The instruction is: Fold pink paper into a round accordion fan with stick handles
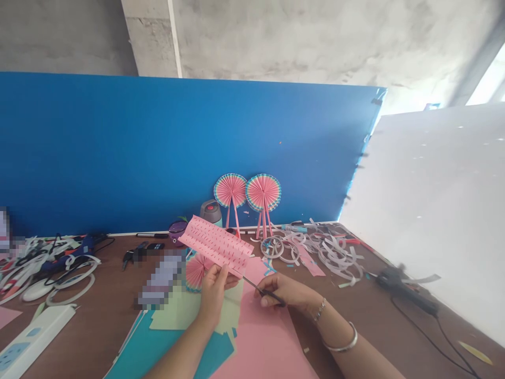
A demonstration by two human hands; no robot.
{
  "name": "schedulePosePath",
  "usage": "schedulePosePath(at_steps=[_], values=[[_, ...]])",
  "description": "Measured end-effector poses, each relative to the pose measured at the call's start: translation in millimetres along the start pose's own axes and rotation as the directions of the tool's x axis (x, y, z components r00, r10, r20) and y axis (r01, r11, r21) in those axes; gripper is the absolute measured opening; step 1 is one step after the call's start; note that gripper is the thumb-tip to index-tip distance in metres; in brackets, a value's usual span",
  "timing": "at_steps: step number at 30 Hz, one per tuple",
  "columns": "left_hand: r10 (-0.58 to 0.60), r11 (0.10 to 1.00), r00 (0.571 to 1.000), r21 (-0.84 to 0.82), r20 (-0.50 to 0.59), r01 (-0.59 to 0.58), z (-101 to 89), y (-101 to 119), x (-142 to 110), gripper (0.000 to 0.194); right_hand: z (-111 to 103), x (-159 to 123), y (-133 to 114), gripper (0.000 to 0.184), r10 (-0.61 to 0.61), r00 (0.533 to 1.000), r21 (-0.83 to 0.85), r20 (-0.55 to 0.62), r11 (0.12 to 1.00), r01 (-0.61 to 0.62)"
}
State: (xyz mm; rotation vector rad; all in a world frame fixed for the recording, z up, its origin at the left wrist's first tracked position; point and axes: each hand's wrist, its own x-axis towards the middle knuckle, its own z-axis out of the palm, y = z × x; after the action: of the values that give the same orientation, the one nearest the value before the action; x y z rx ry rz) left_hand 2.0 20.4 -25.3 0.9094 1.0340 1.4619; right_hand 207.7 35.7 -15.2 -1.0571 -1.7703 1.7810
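Note:
My left hand point(215, 289) grips a pink sheet of paper point(216, 243), creased lengthwise and covered in small dark red dashes. Black-handled scissors point(273, 298) are in my right hand point(290, 290), their blades at the sheet's lower right corner; whether the blades are apart I cannot tell. Beneath both hands lie a large pink sheet point(264, 342), pale green paper point(173, 313) and teal paper point(158, 345). Partly behind the held sheet is a pleated pink paper fan point(196, 272) with a blue-green edge.
Two round pleated fans point(231, 190) stand by the blue partition point(118, 152), near a flask point(211, 210) and purple cup point(176, 231). Curled white strips point(327, 252) lie right. A glue gun point(406, 292) with a cord sits far right, a power strip point(35, 337) at left.

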Motion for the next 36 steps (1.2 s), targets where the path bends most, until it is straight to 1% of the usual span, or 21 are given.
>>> schedulePosePath(at_steps=[6, 12, 20, 25, 29, 36], values=[[-0.01, 1.0, 1.0, 0.01, 0.023, 0.01, 0.4, -0.7, 0.0, 0.035, 0.2, -0.5, 0.3, 0.041, -0.029, 1.0, -0.001, 0.009, 1.0, 0.029], [-0.01, 1.0, 0.999, 0.008, 0.031, 0.01, 1.6, 0.0, -0.8, 0.036, 0.1, 0.0, 2.2, 0.042, -0.024, 1.0, -0.002, 0.014, 1.0, 0.024], [-0.017, 1.0, 0.999, -0.004, 0.036, 0.017, 0.7, 0.6, -1.2, 0.038, 1.2, 0.3, 0.4, 0.04, -0.056, 0.998, -0.051, 0.001, 0.997, 0.056], [-0.018, 1.0, 0.999, 0.002, 0.039, 0.018, -0.1, -1.3, 0.0, 0.038, 1.5, 0.4, 0.7, 0.039, -0.039, 0.999, -0.043, 0.004, 0.998, 0.039], [-0.018, 0.999, 0.998, 0.033, 0.065, 0.016, 0.0, -2.8, 0.3, 0.039, 3.8, -0.2, -1.2, 0.04, -0.03, 1.0, -0.033, 0.01, 0.999, 0.03], [-0.022, 0.999, 0.997, 0.044, 0.08, 0.018, -0.5, -5.1, 1.3, 0.039, 4.4, 0.9, -0.2, 0.039, -0.034, 0.999, -0.029, 0.005, 0.999, 0.034]])
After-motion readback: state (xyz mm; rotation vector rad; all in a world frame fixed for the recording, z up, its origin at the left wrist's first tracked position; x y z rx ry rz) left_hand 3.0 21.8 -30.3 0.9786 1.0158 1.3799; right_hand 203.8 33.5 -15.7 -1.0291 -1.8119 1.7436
